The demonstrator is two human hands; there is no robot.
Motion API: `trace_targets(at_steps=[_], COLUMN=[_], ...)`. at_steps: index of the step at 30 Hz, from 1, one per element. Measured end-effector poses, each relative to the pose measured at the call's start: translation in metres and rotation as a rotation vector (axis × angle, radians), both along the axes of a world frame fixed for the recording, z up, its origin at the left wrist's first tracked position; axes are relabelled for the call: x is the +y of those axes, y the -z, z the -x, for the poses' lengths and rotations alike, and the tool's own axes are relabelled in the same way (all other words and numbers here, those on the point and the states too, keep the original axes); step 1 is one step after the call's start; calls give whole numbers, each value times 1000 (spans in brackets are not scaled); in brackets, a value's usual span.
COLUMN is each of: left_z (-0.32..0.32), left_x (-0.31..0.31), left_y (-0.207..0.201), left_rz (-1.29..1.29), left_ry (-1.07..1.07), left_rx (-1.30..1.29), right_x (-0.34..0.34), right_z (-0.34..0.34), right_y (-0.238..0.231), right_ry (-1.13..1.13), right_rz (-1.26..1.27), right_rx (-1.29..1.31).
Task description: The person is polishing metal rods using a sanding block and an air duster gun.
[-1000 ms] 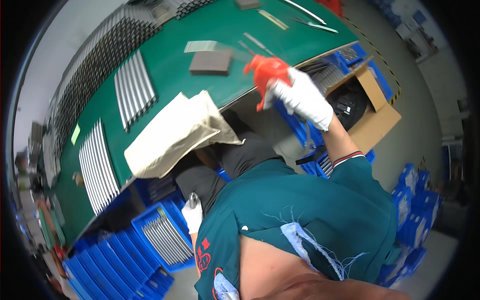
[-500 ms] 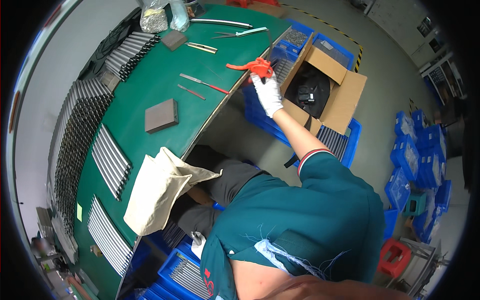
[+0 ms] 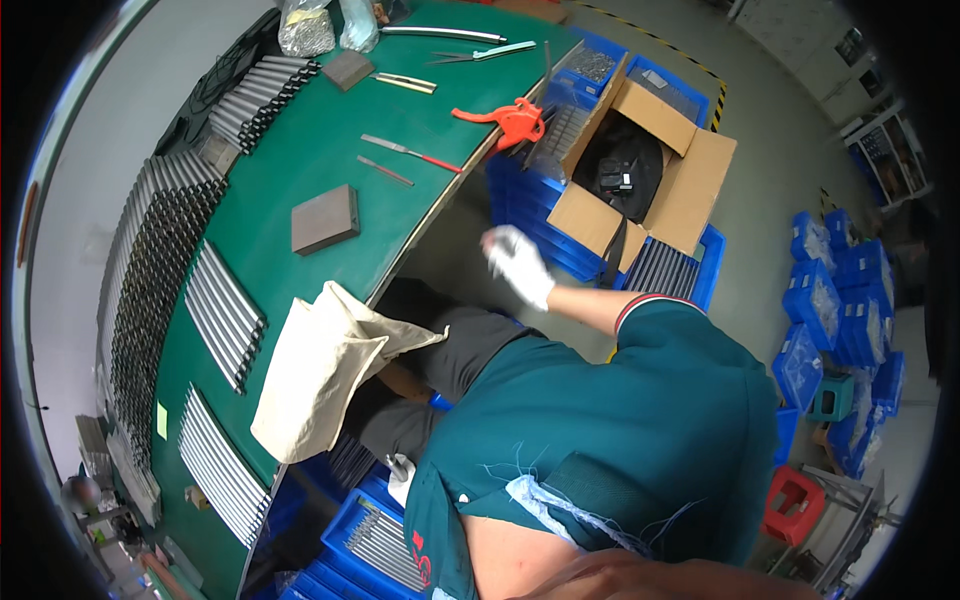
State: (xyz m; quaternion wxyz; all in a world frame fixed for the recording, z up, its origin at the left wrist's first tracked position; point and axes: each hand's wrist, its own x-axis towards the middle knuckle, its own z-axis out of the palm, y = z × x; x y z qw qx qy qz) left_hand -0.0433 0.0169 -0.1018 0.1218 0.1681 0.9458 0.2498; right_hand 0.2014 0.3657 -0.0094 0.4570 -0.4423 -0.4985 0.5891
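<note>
My right hand (image 3: 521, 267), in a white glove, is in the air beside the table's edge, between the table and an open cardboard box. Its fingers are smeared by motion, so whether they are apart or closed cannot be made out. Beyond it, an orange-red tool (image 3: 515, 122) with a curved lever handle sits at the table edge, and a dark upright bar rises beside it. Low in view, my left hand (image 3: 401, 486), gloved in white and partly hidden by my shirt, is closed round a metal rod (image 3: 397, 466). A cream cloth (image 3: 318, 385) hangs over the table edge near my lap.
On the green table (image 3: 280, 160) lie a grey-brown block (image 3: 324, 220), files (image 3: 410, 152), scissors (image 3: 485, 52) and rows of metal rods (image 3: 225, 315). Blue crates (image 3: 545, 235) and the cardboard box (image 3: 690, 195) stand right of it. A crate of rods (image 3: 385, 545) is below my left hand.
My right hand has let go of the orange-red tool and come back toward me, off the table's edge. The left hand stays on the rod.
</note>
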Motion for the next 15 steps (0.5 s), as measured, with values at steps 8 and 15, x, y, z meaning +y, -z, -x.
trace_targets(at_steps=[8, 15], left_z=[-22, -36], left_x=[36, 23], left_y=[-107, -148], left_rz=[-71, -292], left_ry=[300, 163], left_rx=[-55, -31], right_x=[-88, -135], right_z=[110, 171], right_y=[-61, -102], right_ry=[-1335, -1850], right_rz=[137, -266], right_rx=[-122, -244])
